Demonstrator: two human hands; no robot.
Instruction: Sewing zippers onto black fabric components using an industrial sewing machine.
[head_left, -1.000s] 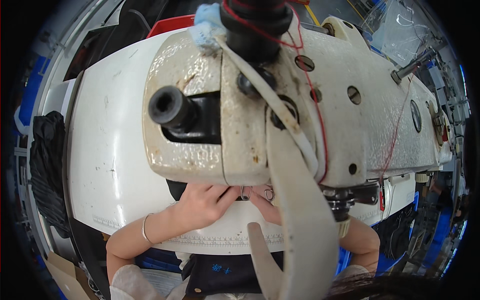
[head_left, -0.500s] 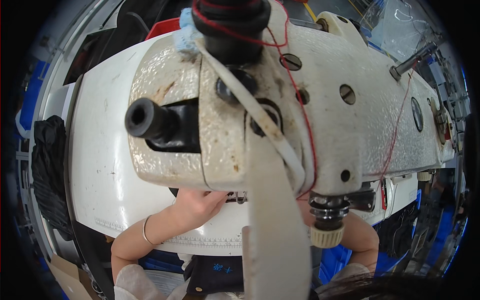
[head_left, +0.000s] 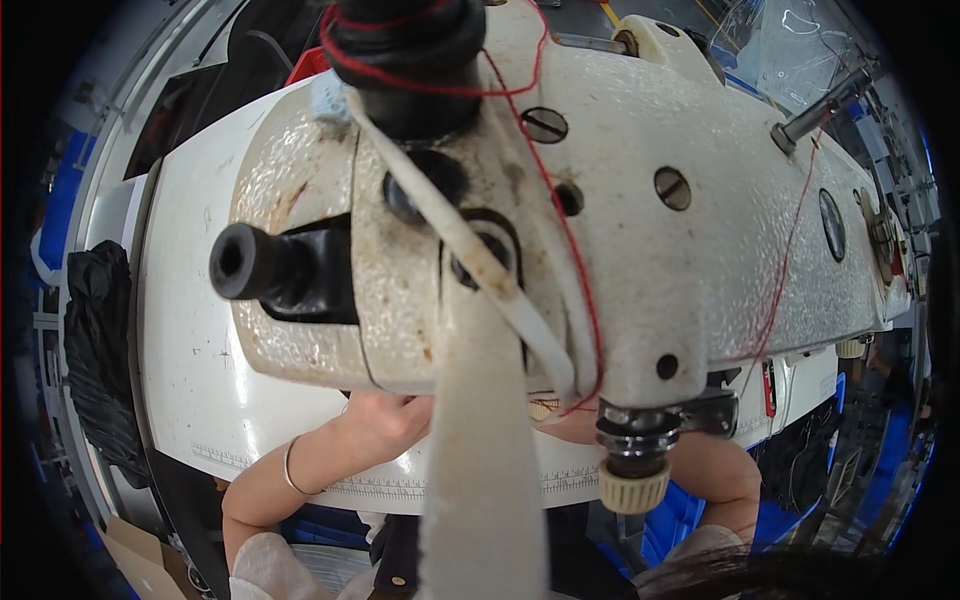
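A cream sewing machine head (head_left: pixel 470 330) fills the middle of the view, with red thread (head_left: pixel 580 270) running over it. My left hand (head_left: pixel 385 424) is below its left end, above the white table. The fingers are curled together; their tips, and whatever they may hold, are behind the machine. To the right, only a strip of my right hand (head_left: pixel 575 428) shows between a pale strap (head_left: pixel 485 460) and the tension knob (head_left: pixel 635 488). Its fingers are hidden. Both forearms rest near the front edge of the white table (head_left: pixel 200 330).
A ruler scale (head_left: pixel 390 491) runs along the table's front edge. Black cloth (head_left: pixel 98 350) hangs at the left side. Blue bins (head_left: pixel 672 525) lie below the table front. An open cardboard box (head_left: pixel 145 560) stands at lower left. A metal rod (head_left: pixel 825 108) sticks up from the machine.
The machine head and strap appear shifted left in the view. My left hand is slightly lower and further left, and the small metal part beside it is now hidden.
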